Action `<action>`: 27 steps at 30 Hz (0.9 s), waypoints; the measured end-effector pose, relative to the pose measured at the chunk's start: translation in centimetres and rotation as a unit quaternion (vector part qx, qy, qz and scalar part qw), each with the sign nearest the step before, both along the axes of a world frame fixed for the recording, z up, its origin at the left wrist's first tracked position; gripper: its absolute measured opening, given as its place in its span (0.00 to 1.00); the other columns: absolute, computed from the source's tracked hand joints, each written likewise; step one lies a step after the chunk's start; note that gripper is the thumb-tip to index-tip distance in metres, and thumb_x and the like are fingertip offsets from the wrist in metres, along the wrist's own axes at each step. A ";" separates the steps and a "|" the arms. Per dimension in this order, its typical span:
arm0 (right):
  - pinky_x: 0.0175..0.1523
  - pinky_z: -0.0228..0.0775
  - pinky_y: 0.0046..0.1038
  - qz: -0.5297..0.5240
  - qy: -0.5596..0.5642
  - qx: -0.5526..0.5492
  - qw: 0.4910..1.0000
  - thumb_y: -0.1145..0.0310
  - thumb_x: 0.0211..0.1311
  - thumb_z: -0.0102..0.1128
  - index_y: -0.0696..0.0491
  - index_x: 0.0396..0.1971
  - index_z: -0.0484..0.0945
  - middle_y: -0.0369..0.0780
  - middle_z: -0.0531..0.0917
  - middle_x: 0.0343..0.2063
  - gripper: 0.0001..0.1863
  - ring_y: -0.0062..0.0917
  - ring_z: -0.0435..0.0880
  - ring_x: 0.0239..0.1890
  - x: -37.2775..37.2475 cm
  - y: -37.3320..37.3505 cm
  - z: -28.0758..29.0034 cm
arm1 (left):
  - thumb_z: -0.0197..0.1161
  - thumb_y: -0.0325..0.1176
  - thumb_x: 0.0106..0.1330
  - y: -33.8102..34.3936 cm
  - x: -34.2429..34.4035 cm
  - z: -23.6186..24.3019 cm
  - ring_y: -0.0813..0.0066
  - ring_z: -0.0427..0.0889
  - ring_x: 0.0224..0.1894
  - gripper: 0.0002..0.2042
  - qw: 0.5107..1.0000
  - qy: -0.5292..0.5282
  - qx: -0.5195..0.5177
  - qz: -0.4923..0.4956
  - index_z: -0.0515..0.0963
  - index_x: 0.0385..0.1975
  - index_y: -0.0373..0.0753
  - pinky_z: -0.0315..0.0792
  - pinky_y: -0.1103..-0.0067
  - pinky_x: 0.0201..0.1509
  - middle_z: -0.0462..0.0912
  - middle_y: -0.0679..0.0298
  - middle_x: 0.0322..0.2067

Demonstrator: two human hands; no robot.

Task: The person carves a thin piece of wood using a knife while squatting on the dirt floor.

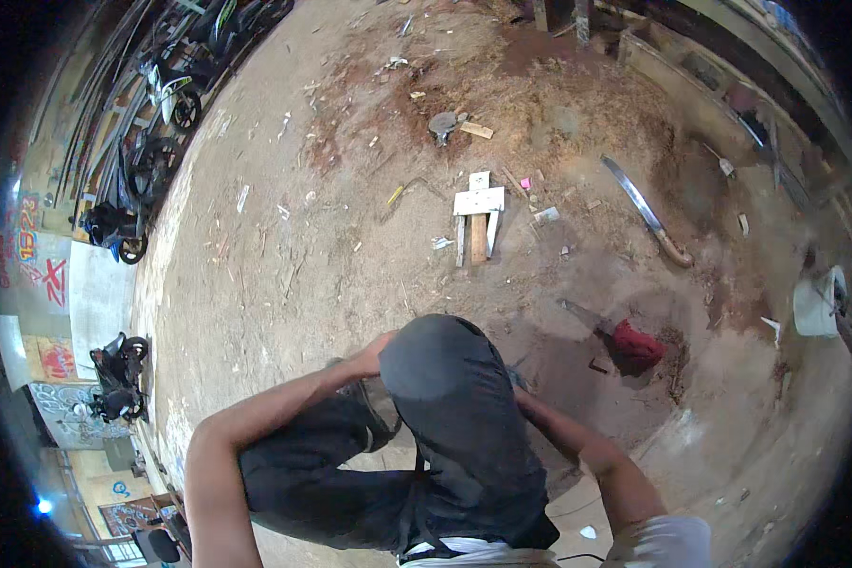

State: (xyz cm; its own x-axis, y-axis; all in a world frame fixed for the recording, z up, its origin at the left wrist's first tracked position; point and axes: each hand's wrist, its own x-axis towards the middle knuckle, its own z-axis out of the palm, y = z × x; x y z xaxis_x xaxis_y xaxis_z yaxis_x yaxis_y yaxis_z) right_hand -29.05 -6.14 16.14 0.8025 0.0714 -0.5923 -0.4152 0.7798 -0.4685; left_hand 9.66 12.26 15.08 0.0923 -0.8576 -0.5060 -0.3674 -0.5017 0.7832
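Note:
My left hand [373, 356] is at the left side of my raised knee in dark trousers [450, 379], its fingers mostly hidden behind the knee. Past the knee's right side reaches my right forearm [563, 435]; the hand at its end is hidden by the leg, so whatever it holds cannot be seen. Ahead on the dirt floor stands a small wooden stand [480, 201] with a pale top. To its right lies a machete [646, 210] with a wooden handle. Nearer on the right is a dark red cloth-like bundle [637, 344].
A thin bent tool with a yellow part [395, 196] lies left of the stand. Farther off are a round grey object [442, 125] and a wood offcut [476, 130]. Parked motorcycles [118, 379] line the left wall. A white bucket [816, 305] stands at right.

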 end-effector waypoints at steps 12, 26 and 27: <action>0.41 0.66 0.33 0.018 0.060 -0.019 0.998 0.59 0.61 0.60 0.52 0.54 0.68 0.39 0.75 0.42 0.24 0.27 0.74 0.39 -0.4 1.0 1.8 | 0.62 0.30 0.63 -4.5 -1.2 1.2 0.77 0.81 0.41 0.13 0.989 0.092 0.082 0.083 0.78 0.45 0.32 0.77 0.79 0.45 0.82 0.61 0.40; 0.32 0.70 0.35 0.072 0.087 -0.153 0.982 0.62 0.58 0.65 0.52 0.49 0.70 0.39 0.78 0.35 0.22 0.28 0.77 0.30 9.9 3.4 -10.1 | 0.68 0.27 0.55 -3.2 -1.5 -5.8 0.79 0.80 0.26 0.12 0.967 0.197 0.075 0.140 0.81 0.40 0.38 0.74 0.80 0.27 0.82 0.63 0.28; 0.31 0.71 0.35 0.078 0.088 -0.181 0.976 0.62 0.58 0.65 0.52 0.49 0.70 0.39 0.78 0.34 0.22 0.28 0.77 0.30 11.1 3.4 -12.6 | 0.68 0.27 0.54 -3.4 -1.3 -6.4 0.79 0.80 0.26 0.12 0.968 0.194 0.074 0.138 0.81 0.39 0.38 0.74 0.80 0.27 0.81 0.63 0.27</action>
State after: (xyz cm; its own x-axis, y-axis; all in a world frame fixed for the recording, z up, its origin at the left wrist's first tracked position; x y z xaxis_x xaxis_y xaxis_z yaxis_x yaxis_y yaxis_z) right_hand -17.99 -2.72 3.55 0.6823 -0.0559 -0.7289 -0.6141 0.4971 -0.6130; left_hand 8.32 8.87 8.66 0.0854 -0.7427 -0.6642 0.1051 -0.6562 0.7473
